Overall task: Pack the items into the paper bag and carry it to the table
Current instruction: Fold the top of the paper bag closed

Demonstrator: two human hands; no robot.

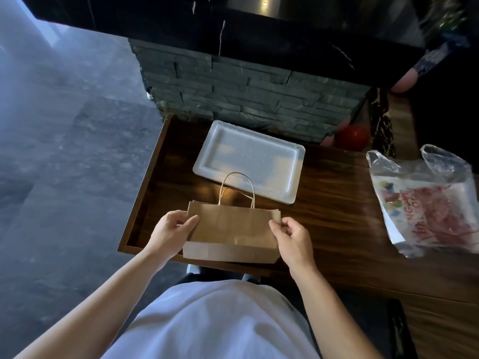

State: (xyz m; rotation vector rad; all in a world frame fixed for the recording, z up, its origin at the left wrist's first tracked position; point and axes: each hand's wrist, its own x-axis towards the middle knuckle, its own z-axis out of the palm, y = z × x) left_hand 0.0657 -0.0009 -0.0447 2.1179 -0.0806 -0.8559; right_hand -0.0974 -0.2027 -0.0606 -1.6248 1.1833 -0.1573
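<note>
A flat, folded brown paper bag (230, 231) with twisted handles lies at the near edge of a dark wooden counter (329, 203). My left hand (171, 231) pinches the bag's left upper edge. My right hand (290, 237) pinches its right upper edge. Behind the bag lies an empty white foam tray (259, 154). At the right sits a clear plastic bag (427, 203) with red printing and something inside. A red round object (353, 137) shows at the back right, partly hidden.
A grey stacked-stone wall (246, 99) rises behind the counter under a black ledge. The counter has a raised rim along its left side. Grey floor lies to the left. Another person's hand (404, 80) with a patterned sleeve reaches in at the upper right.
</note>
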